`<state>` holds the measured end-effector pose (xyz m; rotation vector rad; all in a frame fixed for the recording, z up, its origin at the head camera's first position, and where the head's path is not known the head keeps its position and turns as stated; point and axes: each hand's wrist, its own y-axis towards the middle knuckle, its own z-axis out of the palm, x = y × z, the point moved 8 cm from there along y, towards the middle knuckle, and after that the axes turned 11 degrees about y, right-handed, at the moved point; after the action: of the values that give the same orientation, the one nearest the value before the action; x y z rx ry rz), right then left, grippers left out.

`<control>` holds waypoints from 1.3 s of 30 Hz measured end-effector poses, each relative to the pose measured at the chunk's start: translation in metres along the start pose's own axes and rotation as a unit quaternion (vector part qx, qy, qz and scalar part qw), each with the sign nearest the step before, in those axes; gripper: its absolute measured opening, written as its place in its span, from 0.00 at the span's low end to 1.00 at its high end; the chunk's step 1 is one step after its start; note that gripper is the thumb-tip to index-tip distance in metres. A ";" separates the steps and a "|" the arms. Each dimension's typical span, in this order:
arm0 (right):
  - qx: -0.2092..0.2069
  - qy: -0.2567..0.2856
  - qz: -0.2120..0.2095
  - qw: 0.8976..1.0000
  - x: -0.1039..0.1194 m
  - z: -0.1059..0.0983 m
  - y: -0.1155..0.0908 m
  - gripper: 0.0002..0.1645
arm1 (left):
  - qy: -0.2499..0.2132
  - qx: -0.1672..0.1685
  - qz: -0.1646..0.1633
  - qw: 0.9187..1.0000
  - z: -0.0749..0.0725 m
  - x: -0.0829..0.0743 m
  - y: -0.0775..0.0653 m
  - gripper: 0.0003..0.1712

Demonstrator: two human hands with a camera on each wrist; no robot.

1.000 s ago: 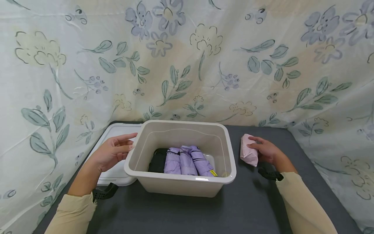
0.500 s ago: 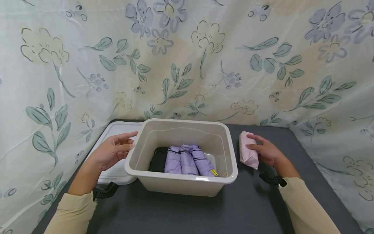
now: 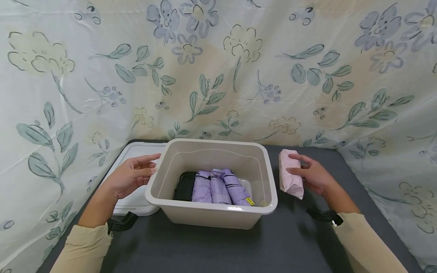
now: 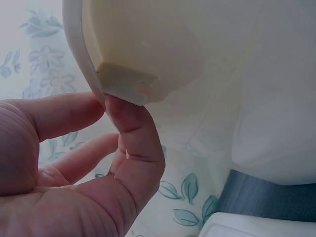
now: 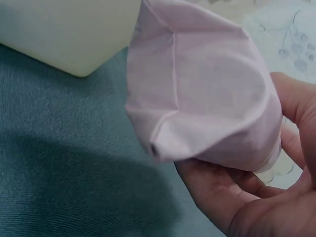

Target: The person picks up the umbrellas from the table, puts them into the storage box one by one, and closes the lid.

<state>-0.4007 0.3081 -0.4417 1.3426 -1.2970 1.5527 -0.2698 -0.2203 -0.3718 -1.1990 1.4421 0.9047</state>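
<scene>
A beige plastic storage bin (image 3: 208, 216) stands in the middle of the table. My left hand (image 3: 134, 175) holds its left rim, and in the left wrist view bent fingers (image 4: 136, 143) hook at the rim's edge. Inside the bin several lilac rolled cloth bundles (image 3: 211, 188) lie side by side, beside a black one (image 3: 185, 187). My right hand (image 3: 312, 176) grips a pink cloth bundle (image 3: 290, 176) just right of the bin. The right wrist view shows the bundle's creased, seamed end (image 5: 197, 89), with fingers wrapped behind and under it.
A white lid (image 3: 136, 206) lies left of the bin, partly behind my left hand. The dark grey tabletop (image 3: 205, 250) carries everything. A floral curtain (image 3: 218, 76) hangs behind and along both sides.
The right hand has turned slightly, its wrist swinging outward to the right. The pink bundle turns with it, its near end shifting slightly right. The left hand and bin stay put.
</scene>
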 end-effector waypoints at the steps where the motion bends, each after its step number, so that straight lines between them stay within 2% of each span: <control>1: -0.001 -0.001 -0.003 1.000 0.003 0.000 -0.002 0.48 | 0.002 0.001 -0.001 1.000 0.000 0.000 0.000 0.38; 12: 0.008 -0.032 -0.022 0.999 0.045 0.012 -0.029 0.46 | 0.015 0.004 -0.012 1.000 -0.001 -0.002 0.002 0.40; 19: 0.030 -0.036 -0.036 0.998 0.074 0.024 -0.043 0.42 | 0.019 0.011 -0.018 1.000 -0.001 -0.004 0.003 0.39; 26: 0.048 -0.012 -0.033 0.998 0.093 0.046 -0.053 0.42 | 0.032 0.016 -0.024 0.999 -0.001 -0.002 0.006 0.40; 33: 0.065 0.009 -0.031 0.997 0.105 0.074 -0.052 0.43 | 0.048 0.012 -0.028 0.998 -0.003 0.000 0.008 0.40; 39: 0.086 0.001 -0.016 0.996 0.110 0.101 -0.049 0.44 | 0.064 0.007 -0.035 0.997 -0.005 0.001 0.006 0.41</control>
<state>-0.3518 0.2124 -0.3275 1.4600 -1.1569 1.6749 -0.2767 -0.2240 -0.3719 -1.3086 1.4947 0.7803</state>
